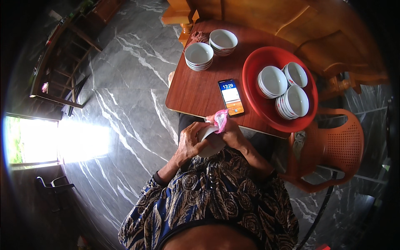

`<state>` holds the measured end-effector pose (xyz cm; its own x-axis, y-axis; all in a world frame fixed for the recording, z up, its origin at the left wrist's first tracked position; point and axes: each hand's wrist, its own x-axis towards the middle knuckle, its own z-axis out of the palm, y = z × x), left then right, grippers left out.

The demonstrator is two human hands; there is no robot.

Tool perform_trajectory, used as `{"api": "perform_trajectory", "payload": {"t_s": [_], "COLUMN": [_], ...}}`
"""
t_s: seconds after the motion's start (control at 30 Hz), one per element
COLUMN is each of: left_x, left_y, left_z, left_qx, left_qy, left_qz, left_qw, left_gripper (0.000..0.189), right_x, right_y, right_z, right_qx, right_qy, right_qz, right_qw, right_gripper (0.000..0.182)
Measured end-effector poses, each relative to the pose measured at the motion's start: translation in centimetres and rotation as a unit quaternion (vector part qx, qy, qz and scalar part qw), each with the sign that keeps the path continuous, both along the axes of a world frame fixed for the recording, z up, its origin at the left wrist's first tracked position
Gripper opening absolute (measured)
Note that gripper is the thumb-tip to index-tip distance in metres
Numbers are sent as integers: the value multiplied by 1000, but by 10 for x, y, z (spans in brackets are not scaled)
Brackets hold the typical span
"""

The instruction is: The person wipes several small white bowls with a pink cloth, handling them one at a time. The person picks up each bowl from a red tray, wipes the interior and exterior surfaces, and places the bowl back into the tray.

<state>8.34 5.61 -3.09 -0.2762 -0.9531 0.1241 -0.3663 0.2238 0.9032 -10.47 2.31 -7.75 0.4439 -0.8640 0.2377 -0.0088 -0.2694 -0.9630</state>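
Between my two hands, over my lap, is a white bowl [210, 149], tilted on its side. My left hand [190, 140] grips its left side, fingers along the rim. My right hand [232, 132] holds the other side together with a white cloth with a pink edge [221, 121]. Just beyond the hands a lit smartphone [231, 97] lies on the brown wooden table [197, 93]. Two stacks of white bowls, a left one [199, 56] and a right one [223, 42], stand at the table's far left. More stacked bowls [272, 82] sit inside a red plastic basin [251, 103].
A crumpled reddish cloth [198, 37] lies behind the bowl stacks. An orange plastic chair [347, 137] with a greyish cloth [299, 140] on it stands right of the table. A carved wooden bench [312, 28] borders the table's far side. Grey marbled floor [134, 93] extends to the left.
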Motion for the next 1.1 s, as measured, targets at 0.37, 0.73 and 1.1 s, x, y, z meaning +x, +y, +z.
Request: {"api": "perform_trajectory", "payload": {"t_s": [0.37, 0.73, 1.1], "left_x": [-5, -13, -4], "left_y": [-2, -7, -2], "left_z": [2, 3, -8], "left_qx": [-59, -198, -199], "left_qy": [-77, -64, -140], "left_qz": [36, 61, 15], "left_qw": [995, 976, 970], "left_gripper": [51, 62, 65], "right_x": [-1, 8, 3], "right_y": [-2, 13, 22], "right_z": [-27, -21, -58], "right_qx": [292, 104, 348], "right_qy": [-169, -74, -144], "right_qz": [-2, 45, -113], "right_qw": [942, 991, 919], "right_gripper": [25, 29, 24]}}
